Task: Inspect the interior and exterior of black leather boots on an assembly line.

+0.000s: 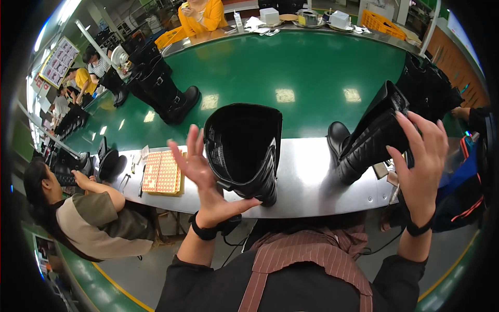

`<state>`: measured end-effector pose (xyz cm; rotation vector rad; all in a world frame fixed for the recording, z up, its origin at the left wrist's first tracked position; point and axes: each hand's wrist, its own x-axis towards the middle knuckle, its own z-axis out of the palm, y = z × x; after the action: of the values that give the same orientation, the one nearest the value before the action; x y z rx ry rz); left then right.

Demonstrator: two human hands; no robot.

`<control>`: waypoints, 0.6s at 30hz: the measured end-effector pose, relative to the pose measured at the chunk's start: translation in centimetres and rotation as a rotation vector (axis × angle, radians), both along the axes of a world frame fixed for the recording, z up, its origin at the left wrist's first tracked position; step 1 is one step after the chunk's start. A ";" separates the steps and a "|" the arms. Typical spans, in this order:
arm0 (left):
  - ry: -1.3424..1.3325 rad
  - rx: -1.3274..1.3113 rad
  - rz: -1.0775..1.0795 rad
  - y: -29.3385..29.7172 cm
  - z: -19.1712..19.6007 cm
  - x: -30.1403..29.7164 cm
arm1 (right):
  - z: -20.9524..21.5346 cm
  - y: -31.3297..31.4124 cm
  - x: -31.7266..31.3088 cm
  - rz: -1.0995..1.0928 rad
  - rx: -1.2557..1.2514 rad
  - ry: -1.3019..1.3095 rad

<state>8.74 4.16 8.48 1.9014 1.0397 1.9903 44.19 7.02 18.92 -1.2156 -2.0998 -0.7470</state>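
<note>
A wide green conveyor belt (291, 67) is seen curving across the upper half of the view, edged at the near side by a pale metal work ledge (306, 182). On the belt at about ten o'clock, a row of tall black leather boots (161, 88) is stood upright.

At the centre of the ledge, a tall black leather boot with an open shaft (244, 151) is stood upright, its dark lining turned toward the viewer. Just to its left, at about seven o'clock from its top, the left hand (200, 174) is held open, fingers spread wide and palm facing the boot; its thumb is at the boot's base, though whether it touches cannot be told. Nothing is held in it.

At three o'clock from that boot, a second black quilted leather boot (369, 138) is tilted, its toe resting on the ledge and its shaft leaning up to the right. The right hand (421, 156) is laid over the upper shaft, fingers curled loosely on the quilted side, so the boot lies under and to the left of the grip.

At nine o'clock on the ledge, an orange-and-white flat tray of small parts (162, 172) is laid. Beside it, at eight o'clock, a seated person in a brown and beige top (88, 218) is seen.
</note>
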 end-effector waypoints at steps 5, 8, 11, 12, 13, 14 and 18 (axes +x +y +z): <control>0.570 0.003 0.164 -3.4 6.8 -0.9 | -2.0 -3.5 -1.7 0.395 -0.063 0.433; 0.586 -0.133 0.266 -4.3 9.5 1.5 | -3.4 -2.9 -4.7 0.565 -0.495 0.548; 0.773 -0.308 0.249 -5.1 11.6 2.6 | -6.9 -0.7 -7.5 0.652 -0.769 0.784; 0.880 -0.344 0.138 -5.3 12.3 3.0 | -7.4 -0.3 -8.1 0.633 -0.773 0.788; 0.986 -0.377 0.023 -5.5 12.5 3.2 | -7.8 -0.1 -8.7 0.681 -0.911 0.852; 1.053 -0.324 -0.057 -6.7 12.5 3.1 | -8.0 -0.1 -9.5 0.757 -1.058 0.913; 1.114 -0.208 -0.187 -9.9 11.3 2.2 | -8.7 0.0 -10.4 0.837 -0.901 0.478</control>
<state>10.96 -5.77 19.79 2.8398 1.1063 0.5668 33.77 6.98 10.18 -0.6307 -2.2352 0.8523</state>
